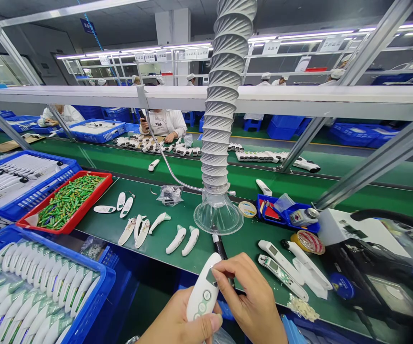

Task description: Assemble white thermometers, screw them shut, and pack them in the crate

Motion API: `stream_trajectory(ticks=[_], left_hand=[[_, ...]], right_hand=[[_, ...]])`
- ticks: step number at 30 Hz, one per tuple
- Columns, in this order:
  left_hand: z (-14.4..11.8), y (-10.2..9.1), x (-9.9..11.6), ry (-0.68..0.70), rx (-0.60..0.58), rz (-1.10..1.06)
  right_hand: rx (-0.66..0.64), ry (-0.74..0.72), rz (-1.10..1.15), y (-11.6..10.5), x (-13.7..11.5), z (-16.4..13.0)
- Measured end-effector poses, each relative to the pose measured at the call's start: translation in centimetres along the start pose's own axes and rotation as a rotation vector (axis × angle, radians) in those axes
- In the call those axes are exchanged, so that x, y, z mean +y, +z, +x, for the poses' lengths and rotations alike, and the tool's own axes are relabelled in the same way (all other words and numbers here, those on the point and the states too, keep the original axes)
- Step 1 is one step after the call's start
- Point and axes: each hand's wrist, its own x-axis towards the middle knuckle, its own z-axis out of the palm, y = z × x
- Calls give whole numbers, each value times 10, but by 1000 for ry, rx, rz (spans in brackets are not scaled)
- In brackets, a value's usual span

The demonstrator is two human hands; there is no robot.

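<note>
A white handheld thermometer (204,291), with a small dark screen and round green-ringed buttons, is held upright and slightly tilted near the bench's front edge. My left hand (181,317) wraps round its lower part, thumb across the front. My right hand (247,291) is closed in a pinch at the right edge of the screen; whether anything is between the fingertips is hidden. Beyond the hands lie two white shells with pale green tips (176,240), and further left several opened white shells (142,234). To the right lies an opened thermometer with its circuit board showing (281,276).
A clear extraction hood (219,217) hangs over the bench. On the left stand a red tray (108,180) of green batteries and blue crates (108,282) of thermometers. A blue tool tray (288,220) and black equipment (374,282) sit right. A co-worker (165,125) sits across.
</note>
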Motion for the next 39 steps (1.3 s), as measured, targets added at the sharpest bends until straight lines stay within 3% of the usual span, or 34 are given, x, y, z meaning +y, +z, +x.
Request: stream_trajectory(ticks=[5, 12, 19, 24, 27, 33, 37, 39], left_hand=[[0, 0, 0, -3, -9, -20], [0, -2, -3, -25, -40, -34], [0, -5, -5, -5, -61, -84], [-2, -9, -8, -32, -54, -49], [-2, -12, -8, -36, -59, -60], [-2, -19, -9, -8, -120, -126], [0, -29, -18, -29, -79, -133], [3, -34, -22, -4, 19, -47]], right_hand=[[22, 20, 15, 1, 3, -1], [82, 172, -8, 2, 10, -3], [-54, 247, 29, 11, 8, -3], [29, 331, 70, 11, 16, 7], [68, 321, 84, 12, 13, 7], [-34, 262, 79, 19, 12, 2], [106, 428, 130, 23, 25, 1], [101, 552, 293, 33, 28, -7]])
